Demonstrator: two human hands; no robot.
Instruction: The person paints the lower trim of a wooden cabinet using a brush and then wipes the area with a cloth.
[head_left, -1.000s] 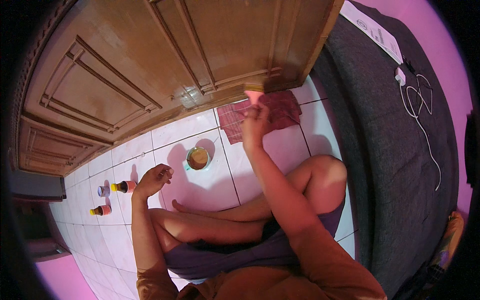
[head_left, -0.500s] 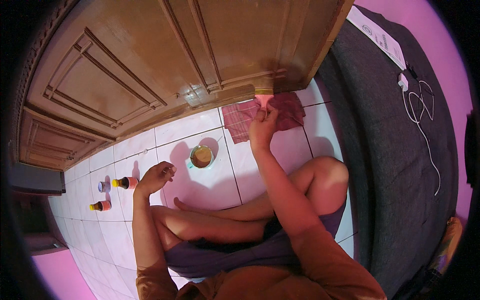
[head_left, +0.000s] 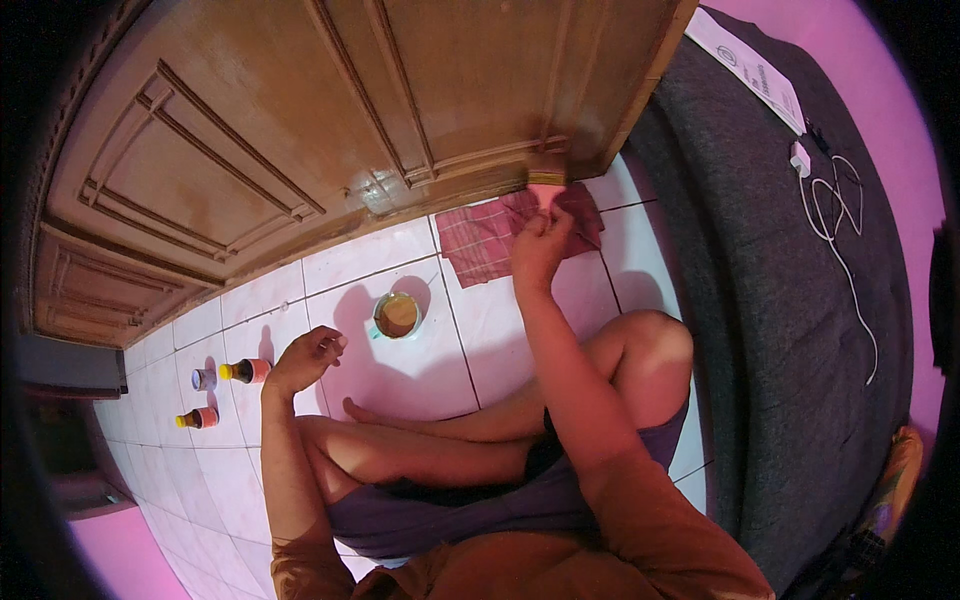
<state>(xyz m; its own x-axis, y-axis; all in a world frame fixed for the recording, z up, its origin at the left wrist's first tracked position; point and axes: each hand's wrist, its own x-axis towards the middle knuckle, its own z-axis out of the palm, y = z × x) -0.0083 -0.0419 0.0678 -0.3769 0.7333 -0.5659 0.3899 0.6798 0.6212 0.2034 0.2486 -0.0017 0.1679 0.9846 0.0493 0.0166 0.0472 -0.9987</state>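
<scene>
In my right hand (head_left: 541, 245) is a flat paintbrush (head_left: 546, 192) with a pink handle, pinched between the fingers. Its bristles lie against the lower part of a brown wooden panel (head_left: 250, 130) with raised mouldings. A checked red cloth (head_left: 475, 245) is spread on the floor beneath the brush, along the panel's foot. My left hand (head_left: 308, 360) hovers over the tiles with loosely bent fingers and no object visible in it. To its right stands a pale green cup (head_left: 398, 316) holding a brown liquid.
Left of my left hand are two dark bottles with yellow caps, one larger (head_left: 246, 372) and one smaller (head_left: 197, 418), plus a small jar (head_left: 204, 380). A dark grey mattress (head_left: 780, 300) on the right bears a white cable (head_left: 845, 275) and a printed sheet (head_left: 748, 70).
My right hand has shifted a little rightward, taking the brush along the lower panel. The left hand stays almost in place.
</scene>
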